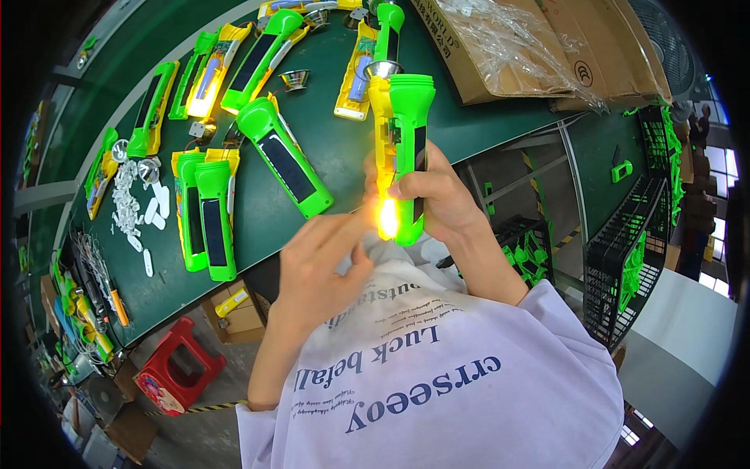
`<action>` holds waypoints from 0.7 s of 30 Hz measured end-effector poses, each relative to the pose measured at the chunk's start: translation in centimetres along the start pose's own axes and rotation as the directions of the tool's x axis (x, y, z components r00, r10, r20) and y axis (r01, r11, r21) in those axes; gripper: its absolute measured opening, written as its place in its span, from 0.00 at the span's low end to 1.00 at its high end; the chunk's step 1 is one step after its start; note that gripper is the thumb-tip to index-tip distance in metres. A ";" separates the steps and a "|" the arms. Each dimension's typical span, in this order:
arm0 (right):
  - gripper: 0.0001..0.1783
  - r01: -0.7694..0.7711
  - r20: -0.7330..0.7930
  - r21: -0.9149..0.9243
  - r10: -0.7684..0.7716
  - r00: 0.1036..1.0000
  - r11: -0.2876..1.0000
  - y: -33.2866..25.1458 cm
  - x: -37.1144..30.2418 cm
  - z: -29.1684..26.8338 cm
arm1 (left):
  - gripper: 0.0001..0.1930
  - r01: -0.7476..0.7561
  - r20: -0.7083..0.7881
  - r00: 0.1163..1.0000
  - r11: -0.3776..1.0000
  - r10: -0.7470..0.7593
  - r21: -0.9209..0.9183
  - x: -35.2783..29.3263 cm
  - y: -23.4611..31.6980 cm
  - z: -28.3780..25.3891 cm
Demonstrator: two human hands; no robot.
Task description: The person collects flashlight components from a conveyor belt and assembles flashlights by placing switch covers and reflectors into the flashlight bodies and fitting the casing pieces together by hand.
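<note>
In front of my chest, my right hand [441, 191] grips a flashlight [412, 117] with a green shell half, a dark panel and a yellow half beside it. The two halves stand slightly apart, and a bright yellow-white light glows at the lower end. A shiny reflector cup [384, 69] shows at its top. My left hand [324, 254] is closed, its fingertips bunched right beside the glow; glare hides whatever they pinch. Just left on the bench lies another green flashlight body [285, 160].
The green bench [328, 148] carries several green-and-yellow flashlights, a loose reflector [294, 79] and small white plastic parts [129, 195]. A cardboard box [469, 47] with clear plastic stands at the back right. A red stool [180, 367] is below left; black crates [625, 258] stand right.
</note>
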State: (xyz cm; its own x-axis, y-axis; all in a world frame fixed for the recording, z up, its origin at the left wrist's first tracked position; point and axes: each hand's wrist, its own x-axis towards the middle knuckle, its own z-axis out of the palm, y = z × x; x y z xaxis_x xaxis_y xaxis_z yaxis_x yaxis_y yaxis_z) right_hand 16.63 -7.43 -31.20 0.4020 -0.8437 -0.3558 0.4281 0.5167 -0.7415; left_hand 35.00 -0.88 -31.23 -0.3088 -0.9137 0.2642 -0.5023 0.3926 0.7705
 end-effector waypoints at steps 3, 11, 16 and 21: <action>0.32 0.007 -0.033 -0.037 -0.008 0.999 0.999 -0.1 -0.2 -0.1 | 0.24 0.170 -0.095 0.976 0.956 -0.197 -0.239 0.4 0.5 -0.5; 0.37 0.105 -0.023 -0.176 -0.111 0.994 0.979 0.7 -0.4 1.3 | 0.19 0.198 -0.162 0.898 0.705 -0.409 -0.681 3.4 1.5 -0.1; 0.38 0.124 -0.012 -0.229 -0.130 0.991 0.965 0.6 -0.7 2.0 | 0.18 0.262 -0.139 0.880 0.706 -0.455 -0.658 3.7 1.7 -0.5; 0.38 0.166 0.002 -0.302 -0.174 0.985 0.939 0.8 -0.7 1.7 | 0.17 0.281 -0.128 0.880 0.720 -0.457 -0.635 4.2 2.0 -0.6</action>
State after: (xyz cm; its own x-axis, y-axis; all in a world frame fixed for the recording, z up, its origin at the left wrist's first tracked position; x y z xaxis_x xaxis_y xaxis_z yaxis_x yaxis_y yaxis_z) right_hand 18.11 -6.16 -30.59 0.3233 -0.9202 -0.2205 0.2246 0.3010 -0.9268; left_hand 33.14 -4.00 -28.26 0.0607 -0.9971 -0.0454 0.0643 -0.0415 0.9971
